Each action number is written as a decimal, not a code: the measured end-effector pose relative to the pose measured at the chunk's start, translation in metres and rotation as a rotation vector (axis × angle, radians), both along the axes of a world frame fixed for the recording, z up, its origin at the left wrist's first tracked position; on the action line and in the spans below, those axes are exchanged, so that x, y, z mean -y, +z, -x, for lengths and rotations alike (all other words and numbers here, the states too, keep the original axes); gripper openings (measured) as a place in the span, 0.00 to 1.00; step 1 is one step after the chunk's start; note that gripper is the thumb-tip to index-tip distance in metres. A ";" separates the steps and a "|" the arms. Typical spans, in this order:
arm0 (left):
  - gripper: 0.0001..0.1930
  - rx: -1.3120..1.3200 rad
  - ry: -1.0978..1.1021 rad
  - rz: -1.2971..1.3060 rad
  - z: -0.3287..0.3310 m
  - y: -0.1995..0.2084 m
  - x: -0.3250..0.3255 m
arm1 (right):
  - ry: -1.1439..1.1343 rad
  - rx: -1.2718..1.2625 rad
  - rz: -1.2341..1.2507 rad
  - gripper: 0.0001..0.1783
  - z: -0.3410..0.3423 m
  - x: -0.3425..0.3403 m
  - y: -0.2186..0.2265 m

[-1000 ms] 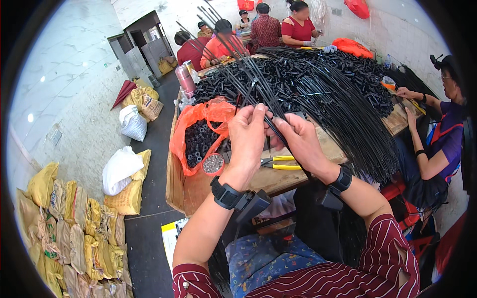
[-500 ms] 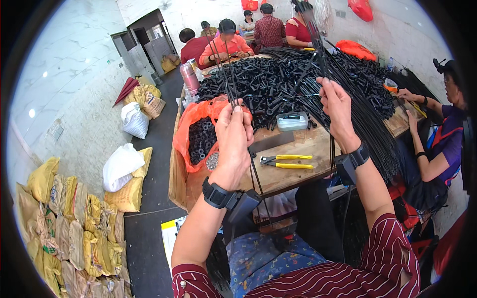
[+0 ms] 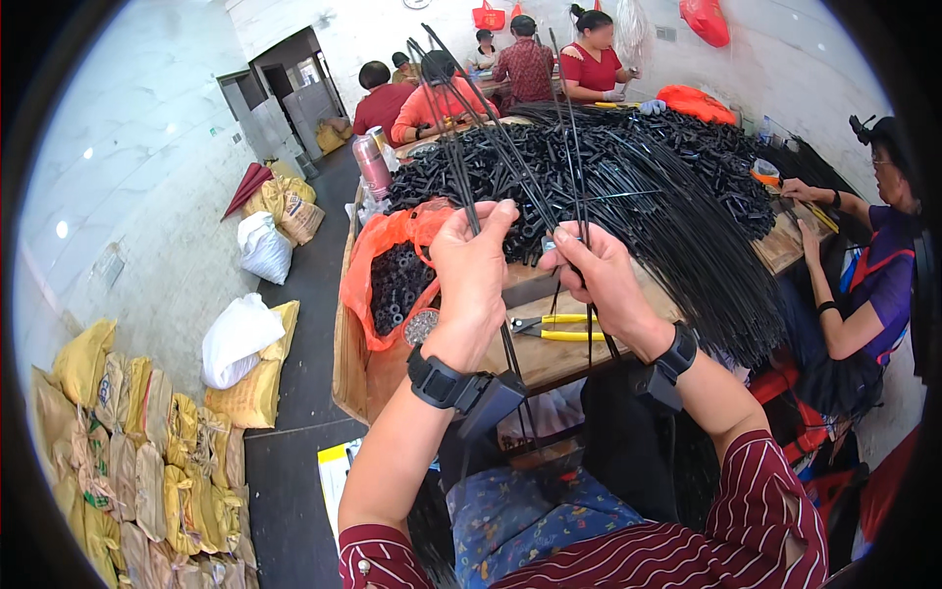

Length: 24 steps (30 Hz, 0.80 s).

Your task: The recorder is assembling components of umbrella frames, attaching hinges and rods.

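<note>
Left hand (image 3: pixel 471 260) and right hand (image 3: pixel 606 283), fingers clamped on black rods (image 3: pixel 463 187) mostly pointing toward eleven o'clock, seem mid-separation, the next move calling for steady pinches.

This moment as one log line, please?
Left hand: holding black rods | Right hand: holding more black rods | Table: yellow-handled pliers, orange bag

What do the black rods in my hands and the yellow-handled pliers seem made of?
Black rods: perhaps plastic or coated metal, being slender and slightly glossy. Pliers: head probably bare steel, looking grey; handles likely plastic-coated, evenly bright yellow.
</note>
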<state>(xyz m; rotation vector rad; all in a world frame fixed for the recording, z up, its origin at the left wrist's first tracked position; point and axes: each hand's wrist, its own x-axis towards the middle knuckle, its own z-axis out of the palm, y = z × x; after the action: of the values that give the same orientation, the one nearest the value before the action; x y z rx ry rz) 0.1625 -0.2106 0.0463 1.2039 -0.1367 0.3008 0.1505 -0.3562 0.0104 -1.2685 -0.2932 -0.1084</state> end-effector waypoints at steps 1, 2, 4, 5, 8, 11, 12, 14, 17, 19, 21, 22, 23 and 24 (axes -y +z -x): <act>0.10 -0.004 0.023 -0.057 0.000 -0.001 0.002 | 0.020 0.001 -0.021 0.09 0.002 -0.003 -0.001; 0.12 -0.008 0.045 -0.114 0.000 -0.002 0.003 | 0.040 0.002 -0.041 0.10 0.003 -0.006 -0.001; 0.14 -0.021 0.073 -0.122 0.000 -0.007 0.006 | 0.033 0.000 -0.016 0.12 0.004 -0.011 0.000; 0.14 -0.017 0.082 -0.114 0.001 -0.008 0.008 | 0.027 -0.002 0.005 0.12 0.005 -0.013 -0.001; 0.14 0.004 0.078 -0.097 0.002 -0.007 0.009 | 0.032 0.019 0.056 0.13 0.005 -0.013 -0.007; 0.16 -0.078 0.038 -0.049 0.009 -0.002 0.008 | 0.016 0.038 0.039 0.14 0.009 -0.018 -0.002; 0.14 -0.050 0.027 -0.040 0.009 -0.003 0.007 | -0.015 0.035 -0.003 0.14 0.012 -0.019 0.000; 0.13 -0.021 0.013 -0.032 0.011 -0.002 0.006 | 0.041 0.040 0.036 0.14 0.008 -0.013 -0.004; 0.11 -0.061 -0.018 0.000 0.014 0.002 0.006 | 0.102 0.034 0.053 0.13 0.006 -0.011 -0.004; 0.11 -0.043 -0.007 -0.020 0.013 0.001 0.004 | 0.110 0.023 0.030 0.13 0.006 -0.013 -0.003; 0.11 -0.019 -0.005 -0.026 0.009 -0.002 0.003 | 0.112 0.019 0.015 0.12 0.005 -0.014 -0.003; 0.11 0.005 -0.003 -0.030 0.008 -0.002 0.003 | 0.112 0.019 0.014 0.12 0.005 -0.014 -0.003; 0.11 0.005 -0.003 -0.031 0.009 -0.002 0.003 | 0.115 0.008 0.001 0.12 0.005 -0.015 -0.003; 0.11 -0.035 -0.044 0.002 0.015 0.004 0.004 | 0.116 -0.003 -0.013 0.12 0.005 -0.015 -0.003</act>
<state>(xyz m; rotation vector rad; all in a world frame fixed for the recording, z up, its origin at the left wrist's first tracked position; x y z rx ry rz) 0.1477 -0.2148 0.0500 1.2015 -0.1323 0.2411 0.1453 -0.3413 0.0073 -1.2357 -0.3621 -0.0089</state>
